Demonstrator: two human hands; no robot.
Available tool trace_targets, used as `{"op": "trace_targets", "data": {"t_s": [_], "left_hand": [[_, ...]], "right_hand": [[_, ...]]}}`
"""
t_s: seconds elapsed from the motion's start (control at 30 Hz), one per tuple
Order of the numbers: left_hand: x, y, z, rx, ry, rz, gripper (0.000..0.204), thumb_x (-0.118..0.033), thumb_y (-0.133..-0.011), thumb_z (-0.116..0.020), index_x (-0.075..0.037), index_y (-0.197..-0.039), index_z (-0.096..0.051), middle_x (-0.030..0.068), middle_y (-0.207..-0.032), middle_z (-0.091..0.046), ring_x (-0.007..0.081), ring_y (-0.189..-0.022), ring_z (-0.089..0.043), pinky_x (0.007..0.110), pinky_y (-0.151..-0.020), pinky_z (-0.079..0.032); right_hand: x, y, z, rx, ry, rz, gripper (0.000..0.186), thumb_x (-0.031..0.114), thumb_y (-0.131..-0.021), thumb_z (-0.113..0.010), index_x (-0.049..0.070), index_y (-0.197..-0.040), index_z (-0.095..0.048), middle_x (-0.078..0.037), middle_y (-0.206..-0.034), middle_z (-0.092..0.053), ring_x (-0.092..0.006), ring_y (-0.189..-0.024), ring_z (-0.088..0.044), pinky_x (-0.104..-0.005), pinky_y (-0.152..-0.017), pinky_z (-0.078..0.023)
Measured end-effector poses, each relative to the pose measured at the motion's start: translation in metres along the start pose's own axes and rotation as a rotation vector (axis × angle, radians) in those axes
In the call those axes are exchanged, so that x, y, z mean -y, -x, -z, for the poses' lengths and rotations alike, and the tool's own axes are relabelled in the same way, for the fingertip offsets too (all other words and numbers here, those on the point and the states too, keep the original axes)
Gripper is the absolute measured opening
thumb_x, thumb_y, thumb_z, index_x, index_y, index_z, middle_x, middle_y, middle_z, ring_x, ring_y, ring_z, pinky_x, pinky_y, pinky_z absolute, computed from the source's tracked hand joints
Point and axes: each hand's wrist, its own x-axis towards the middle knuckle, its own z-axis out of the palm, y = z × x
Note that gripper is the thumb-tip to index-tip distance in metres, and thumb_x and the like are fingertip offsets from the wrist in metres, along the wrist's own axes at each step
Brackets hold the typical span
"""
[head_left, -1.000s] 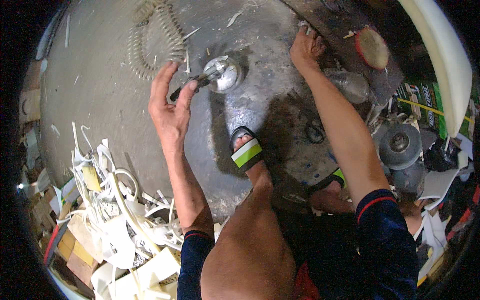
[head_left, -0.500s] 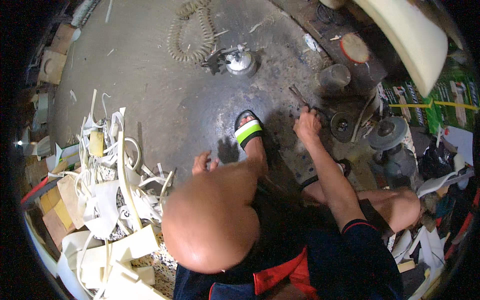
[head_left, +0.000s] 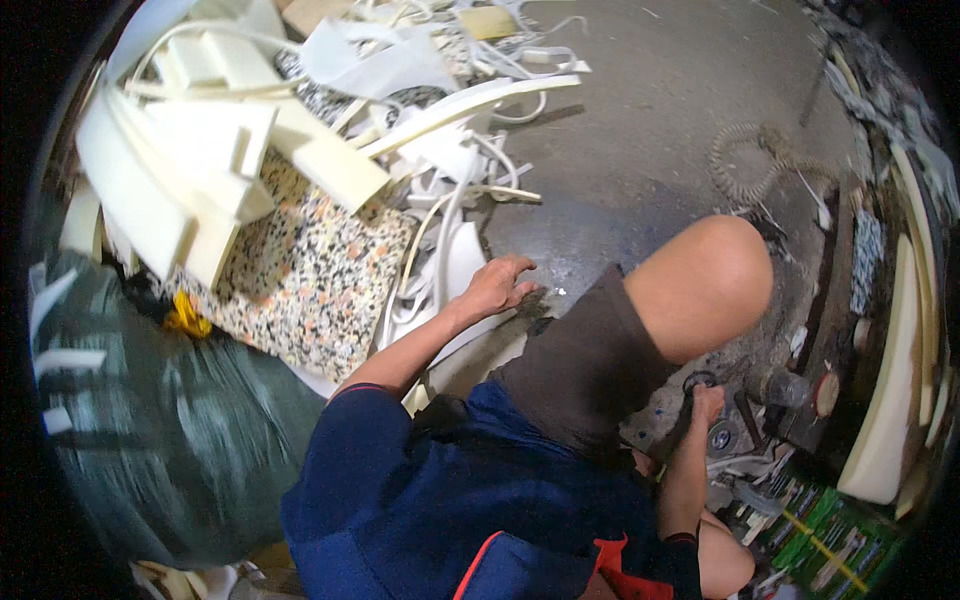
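My left hand (head_left: pixel 500 286) reaches over the floor beside a heap of white strips and offcuts (head_left: pixel 455 225). Its fingers are bent and apart, with nothing in them. On the other side of my raised knee, my right hand (head_left: pixel 709 402) is low at the floor, its fingers curled closed. A dark round-ended thing (head_left: pixel 702 380) shows at its fingertips, but what the fingers hold is too small and shaded to name. A round metal disc (head_left: pixel 720 436) lies beside that hand.
A speckled foam block (head_left: pixel 310 265) carries cream foam pieces (head_left: pixel 215 150) on the left. Below it bulges a dark green plastic bag (head_left: pixel 180 430). A coiled hose (head_left: pixel 740 165) lies on the far floor. A clear jar (head_left: pixel 780 387) and long foam pieces (head_left: pixel 890 390) stand right.
My view has swung to the left, toward the foam heap. The left hand has come out from behind my knee toward the white offcuts. The right hand stays low near the disc.
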Motion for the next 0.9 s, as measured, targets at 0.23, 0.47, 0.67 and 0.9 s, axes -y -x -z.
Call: {"op": "trace_targets", "data": {"t_s": [0.23, 0.47, 0.67, 0.9], "left_hand": [[0.047, 0.055, 0.018, -0.549, 0.094, 0.42, 0.03, -0.027, -0.083, -0.072, -0.003, -0.1, -0.068, 0.0158, -0.074, -0.066, 0.0265, -0.066, -0.065, 0.039, -0.064, -0.051], [0.154, 0.0, 0.063, -0.828, 0.43, 0.597, 0.032, -0.029, -0.089, -0.068, 0.003, -0.095, -0.064, 0.0129, -0.084, -0.068, 0.0218, -0.074, -0.063, 0.035, -0.065, -0.049], [0.228, -0.116, 0.086, -0.966, 0.643, 0.759, 0.059, -0.037, -0.085, -0.074, 0.005, -0.123, -0.056, 0.0174, -0.107, -0.064, 0.0214, -0.08, -0.062, 0.033, -0.069, -0.051], [0.317, -0.154, 0.112, -0.104, -1.097, 0.47, 0.045, -0.04, -0.097, -0.05, -0.006, -0.122, -0.065, 0.0125, -0.122, -0.066, 0.031, -0.113, -0.061, 0.043, -0.105, -0.041]], "right_hand": [[-0.019, -0.07, 0.005, -0.084, -0.173, 0.237, 0.036, 0.033, -0.084, -0.073, -0.001, -0.095, -0.067, -0.019, -0.092, -0.07, -0.0328, -0.084, -0.067, -0.0446, -0.075, -0.052], [-0.093, -0.134, 0.008, 0.039, -0.426, 0.181, 0.024, 0.027, -0.096, -0.061, 0.004, -0.104, -0.062, -0.01, -0.078, -0.065, -0.0205, -0.055, -0.063, -0.0365, -0.046, -0.049], [-0.133, -0.16, -0.005, -0.02, -0.464, 0.232, 0.021, 0.024, -0.094, -0.065, 0.004, -0.091, -0.06, -0.004, -0.067, -0.057, -0.0151, -0.047, -0.051, -0.0333, -0.042, -0.041], [-0.08, -0.054, 0.053, 0.074, -0.155, 0.184, 0.05, 0.042, -0.086, -0.065, -0.004, -0.105, -0.068, -0.023, -0.1, -0.071, -0.0363, -0.096, -0.068, -0.043, -0.084, -0.05]]}}
